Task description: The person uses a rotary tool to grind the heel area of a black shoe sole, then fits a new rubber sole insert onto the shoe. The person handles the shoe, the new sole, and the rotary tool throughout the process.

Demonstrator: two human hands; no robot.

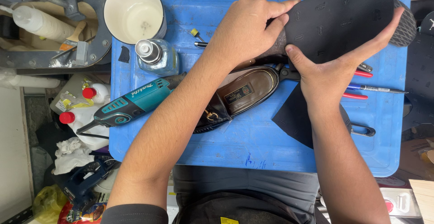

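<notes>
A black rubber sole sheet (pixel 343 21) is held above the far right corner of the blue plastic lid (pixel 253 147) that serves as the work surface. Its near edge is pinched by the left hand (pixel 246 30), thumb on top, while the right hand (pixel 332 72) is spread beneath it with the thumb pressed on the face, seemingly so the sheet is kept flat and steady. A brown loafer (pixel 244 93) lies at the lid's middle, opening upward. A teal power tool (pixel 131 104) overhangs the left edge, beside a glass bottle (pixel 156 57) and a white cup (pixel 133 11) at the far left corner. Red-handled pliers (pixel 357 85) rest near the right edge
</notes>
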